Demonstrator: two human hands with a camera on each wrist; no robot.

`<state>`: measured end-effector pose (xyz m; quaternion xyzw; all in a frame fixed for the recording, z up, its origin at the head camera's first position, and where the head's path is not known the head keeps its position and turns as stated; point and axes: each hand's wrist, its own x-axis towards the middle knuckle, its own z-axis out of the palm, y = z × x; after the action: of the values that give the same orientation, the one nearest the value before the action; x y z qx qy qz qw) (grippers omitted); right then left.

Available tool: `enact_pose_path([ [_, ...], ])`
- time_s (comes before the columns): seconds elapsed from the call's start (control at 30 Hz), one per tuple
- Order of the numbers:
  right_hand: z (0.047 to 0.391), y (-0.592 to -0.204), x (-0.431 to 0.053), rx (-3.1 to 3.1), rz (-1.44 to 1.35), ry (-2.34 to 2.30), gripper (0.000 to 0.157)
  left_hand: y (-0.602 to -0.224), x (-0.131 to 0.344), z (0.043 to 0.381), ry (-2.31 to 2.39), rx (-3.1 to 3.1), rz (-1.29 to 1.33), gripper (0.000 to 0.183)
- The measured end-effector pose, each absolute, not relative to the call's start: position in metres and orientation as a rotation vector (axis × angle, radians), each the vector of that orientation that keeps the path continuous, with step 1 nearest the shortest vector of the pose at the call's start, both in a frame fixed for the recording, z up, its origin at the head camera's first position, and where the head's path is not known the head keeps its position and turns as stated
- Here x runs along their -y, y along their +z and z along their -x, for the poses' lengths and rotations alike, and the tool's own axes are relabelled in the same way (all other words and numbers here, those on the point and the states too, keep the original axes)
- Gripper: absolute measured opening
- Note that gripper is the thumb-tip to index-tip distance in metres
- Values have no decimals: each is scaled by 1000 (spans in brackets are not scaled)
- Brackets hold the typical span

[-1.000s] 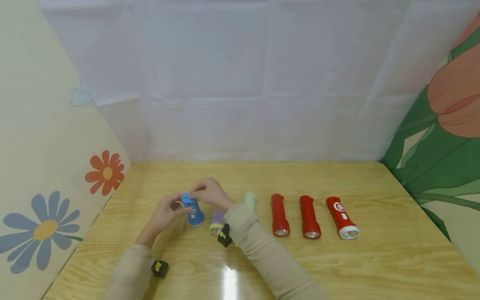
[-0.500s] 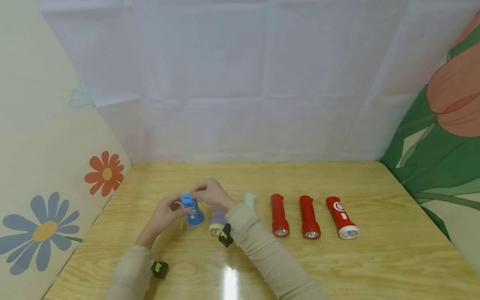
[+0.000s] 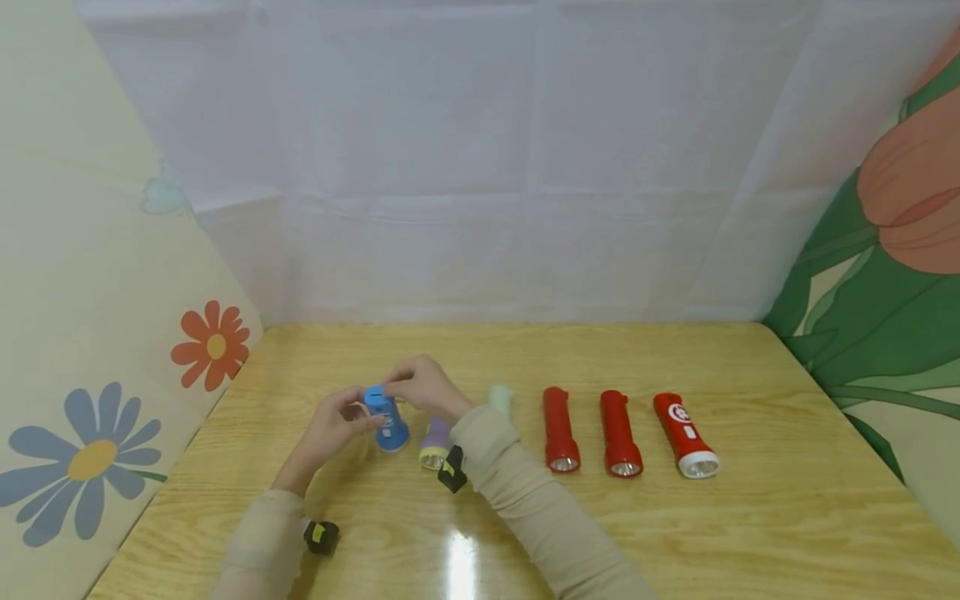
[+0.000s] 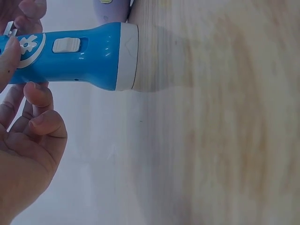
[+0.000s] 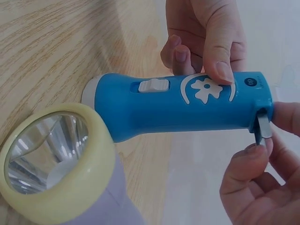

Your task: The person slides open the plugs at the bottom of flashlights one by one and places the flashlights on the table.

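Note:
A blue flashlight (image 3: 392,432) stands upright on the table, its white-rimmed lens end (image 5: 91,91) down. Around its upper body my left hand (image 3: 330,427) holds on, the thumb lying by the white flower emblem (image 5: 206,90). At the tail end, a small metal prong (image 5: 264,127) sticks out of a slot. My right hand (image 3: 426,388) pinches that prong between thumb and finger, with a fingertip against the tail. Close beside the blue one lies a purple flashlight (image 3: 435,442) with a yellow rim, partly hidden by my right wrist.
Right of my right forearm lie a pale green flashlight (image 3: 500,401), partly covered, two red flashlights (image 3: 557,425) (image 3: 619,429) and a red one with a white rim (image 3: 683,433). A white cloth (image 3: 517,208) hangs behind the wooden table (image 3: 750,533).
My right hand has shifted very slightly right at the tail of the blue flashlight. The left hand and the other flashlights stay in place.

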<state>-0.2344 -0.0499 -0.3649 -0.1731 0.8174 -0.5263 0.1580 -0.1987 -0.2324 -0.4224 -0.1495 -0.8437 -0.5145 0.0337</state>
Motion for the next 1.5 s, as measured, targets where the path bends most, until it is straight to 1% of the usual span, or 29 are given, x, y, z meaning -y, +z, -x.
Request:
enact_pose_path([
  [0.37,232,-365,50,-2369,542,-1526,12,-420,233,197,-1589,2598,472,23],
  [0.53,232,-366,48,-2435,589,-1516,19,-419,233,199,-1581,2619,468,21],
  [0.7,233,-369,44,-2475,626,-1521,19,-401,224,189,-1591,2641,432,20],
  [0.87,236,-372,37,-2468,545,-1527,21,-388,217,182,-1566,2669,409,19],
  [1.07,238,-375,28,-2441,546,-1503,22,-405,225,192,-1558,2661,393,22],
  [1.17,238,-376,26,-2421,569,-1496,26,-414,229,198,-1549,2659,387,26],
  [1.3,238,-379,25,-2437,588,-1422,31,-418,231,200,-1555,2618,414,28],
  [1.5,235,-384,28,-2439,556,-1370,32,-418,230,200,-1556,2600,390,27],
])
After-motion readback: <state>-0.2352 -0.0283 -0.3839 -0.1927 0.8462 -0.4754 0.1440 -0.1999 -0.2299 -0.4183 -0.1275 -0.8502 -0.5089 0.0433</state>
